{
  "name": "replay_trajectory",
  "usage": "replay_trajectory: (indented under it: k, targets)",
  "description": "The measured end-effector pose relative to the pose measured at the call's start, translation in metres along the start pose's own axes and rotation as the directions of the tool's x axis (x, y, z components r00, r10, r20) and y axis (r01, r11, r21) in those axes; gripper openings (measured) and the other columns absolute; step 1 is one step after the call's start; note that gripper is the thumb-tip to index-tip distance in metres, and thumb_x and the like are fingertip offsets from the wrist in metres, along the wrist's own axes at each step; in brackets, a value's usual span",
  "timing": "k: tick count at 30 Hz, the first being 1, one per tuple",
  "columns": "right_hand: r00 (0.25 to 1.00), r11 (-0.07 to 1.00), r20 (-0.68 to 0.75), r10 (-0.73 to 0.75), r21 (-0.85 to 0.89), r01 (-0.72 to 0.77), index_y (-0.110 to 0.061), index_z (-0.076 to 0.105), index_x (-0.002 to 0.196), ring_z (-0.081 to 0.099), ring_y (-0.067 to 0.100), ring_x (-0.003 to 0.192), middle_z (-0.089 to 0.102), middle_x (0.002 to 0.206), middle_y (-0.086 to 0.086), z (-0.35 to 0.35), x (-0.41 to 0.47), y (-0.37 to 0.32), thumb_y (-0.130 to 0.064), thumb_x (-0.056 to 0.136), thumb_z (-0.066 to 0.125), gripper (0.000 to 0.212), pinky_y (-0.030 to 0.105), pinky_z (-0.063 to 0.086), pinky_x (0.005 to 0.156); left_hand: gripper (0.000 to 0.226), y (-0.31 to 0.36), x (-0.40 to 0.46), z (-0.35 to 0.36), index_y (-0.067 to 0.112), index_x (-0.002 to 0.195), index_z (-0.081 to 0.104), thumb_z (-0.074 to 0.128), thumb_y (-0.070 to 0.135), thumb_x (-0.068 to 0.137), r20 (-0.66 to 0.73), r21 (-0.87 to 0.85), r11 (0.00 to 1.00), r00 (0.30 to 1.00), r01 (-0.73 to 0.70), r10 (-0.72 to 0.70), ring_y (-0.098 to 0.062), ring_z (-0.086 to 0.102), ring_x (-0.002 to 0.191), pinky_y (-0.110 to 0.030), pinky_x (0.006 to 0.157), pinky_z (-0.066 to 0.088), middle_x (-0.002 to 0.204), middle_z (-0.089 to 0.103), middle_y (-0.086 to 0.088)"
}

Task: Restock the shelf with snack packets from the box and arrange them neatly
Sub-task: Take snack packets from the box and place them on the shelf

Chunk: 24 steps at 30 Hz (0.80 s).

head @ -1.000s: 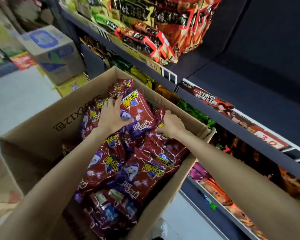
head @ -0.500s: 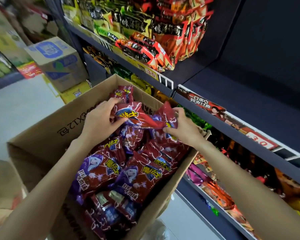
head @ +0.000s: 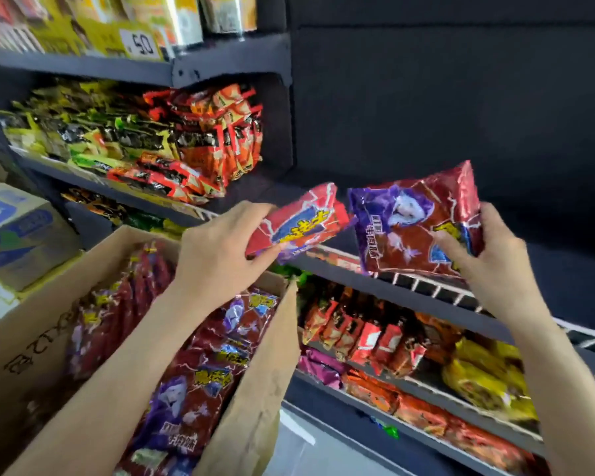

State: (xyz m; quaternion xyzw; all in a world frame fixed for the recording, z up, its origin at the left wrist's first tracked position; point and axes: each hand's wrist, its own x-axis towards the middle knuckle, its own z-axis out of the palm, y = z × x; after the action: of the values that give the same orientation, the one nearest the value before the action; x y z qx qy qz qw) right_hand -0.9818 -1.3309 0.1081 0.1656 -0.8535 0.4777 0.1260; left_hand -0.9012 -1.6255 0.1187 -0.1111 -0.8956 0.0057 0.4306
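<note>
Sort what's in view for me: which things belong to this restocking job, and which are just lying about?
Part of the job:
- packet in the left hand: red snack packet
- packet in the right hand: red-and-purple snack packet
- cardboard box of matching packets
- bare dark shelf ahead

Just lying about:
- blue-and-white carton on the floor
- orange and green packets on the shelf to the left
- stocked lower shelves

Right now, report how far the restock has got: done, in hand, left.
Done: nothing visible on the dark empty shelf.
In hand: left hand grips one red snack packet, right hand another red-and-purple packet, both raised toward that shelf.
Left: the cardboard box holds many more packets.
</note>
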Motion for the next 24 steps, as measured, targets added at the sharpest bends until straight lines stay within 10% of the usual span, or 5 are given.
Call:
replay_trajectory:
  k: [9, 15, 24]
  targets:
    - [0.965, 0.898, -0.228, -0.130, -0.440, 0.018, -0.013, 0.053, 0.117, 0.051, 0.007, 0.054, 0.057, 0.071, -0.015, -0.199, -0.054, 0.063, -0.019, 0.089, 0.063, 0.031, 0.017, 0.036, 0.053, 0.038, 0.173, 0.079, 0.087, 0.016, 0.108, 0.058, 0.074, 0.029, 0.075, -0.126, -0.182, 0.965, 0.978, -0.189, 0.167, -0.010, 0.064, 0.074, -0.024, 0.040, 0.041, 0.095, 0.067, 0.005]
    - [0.948, 0.820, -0.283, -0.149, -0.570, -0.041, -0.017, 0.057, 0.121, 0.063, 0.029, 0.084, 0.068, 0.098, 0.005, -0.315, -0.073, 0.126, -0.009, 0.086, 0.065, 0.037, 0.041, 0.048, 0.072, 0.037, 0.286, 0.120, 0.126, 0.017, 0.107, 0.056, 0.068, 0.033, 0.077, -0.090, -0.359, 0.912, 0.980, -0.198, 0.177, -0.014, 0.066, 0.071, -0.026, 0.040, 0.045, 0.094, 0.067, 0.003]
    - [0.991, 0.733, 0.125, -0.048, -0.669, 0.120, -0.023, 0.063, 0.120, 0.062, 0.021, 0.103, 0.067, 0.113, -0.002, -0.378, -0.071, 0.211, 0.009, 0.071, 0.073, 0.059, 0.029, 0.047, 0.084, 0.038, 0.387, 0.183, 0.155, 0.015, 0.107, 0.056, 0.071, 0.035, 0.078, -0.147, -0.477, 0.838, 0.964, -0.267, 0.223, -0.013, 0.066, 0.075, -0.019, 0.048, 0.043, 0.096, 0.068, 0.002]
